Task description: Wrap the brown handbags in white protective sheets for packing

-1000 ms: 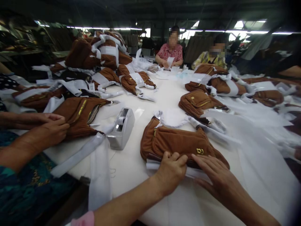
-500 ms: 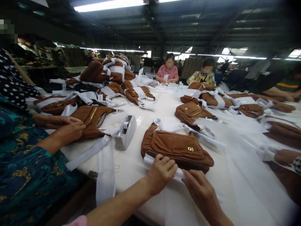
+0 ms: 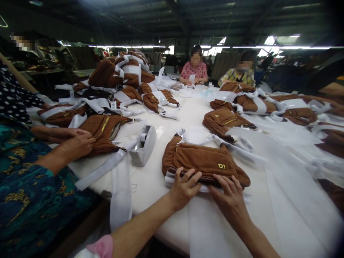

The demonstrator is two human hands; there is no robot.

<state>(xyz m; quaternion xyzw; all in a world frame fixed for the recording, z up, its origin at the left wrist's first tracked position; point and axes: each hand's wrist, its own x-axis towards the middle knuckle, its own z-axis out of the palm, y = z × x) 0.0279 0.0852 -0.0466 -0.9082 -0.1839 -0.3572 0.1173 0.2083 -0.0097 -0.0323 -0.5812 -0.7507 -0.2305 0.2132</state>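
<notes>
A brown corduroy bag (image 3: 201, 161) with a small gold logo lies on the white table (image 3: 150, 182) right in front of me. Both hands rest on its near edge. My left hand (image 3: 184, 188) presses fingers spread on the bag's lower left edge and the white wrapping sheet (image 3: 204, 222) under it. Just right of it, my right hand (image 3: 229, 199) lies flat against the bag's front edge and the same sheet. Neither hand is closed around anything. White stuffing paper (image 3: 196, 135) sticks out at the bag's far side.
A grey tape dispenser (image 3: 143, 146) stands left of the bag. A neighbour's hands (image 3: 73, 143) hold another brown bag (image 3: 103, 130) at left. Several wrapped bags (image 3: 126, 73) pile up at the back left and right. Two people sit across the table. White sheets (image 3: 290, 168) cover the right side.
My head tilted up and back down. Both hands stayed at the bag's near edge; the right hand slid back, then returned flat against the bag's front.
</notes>
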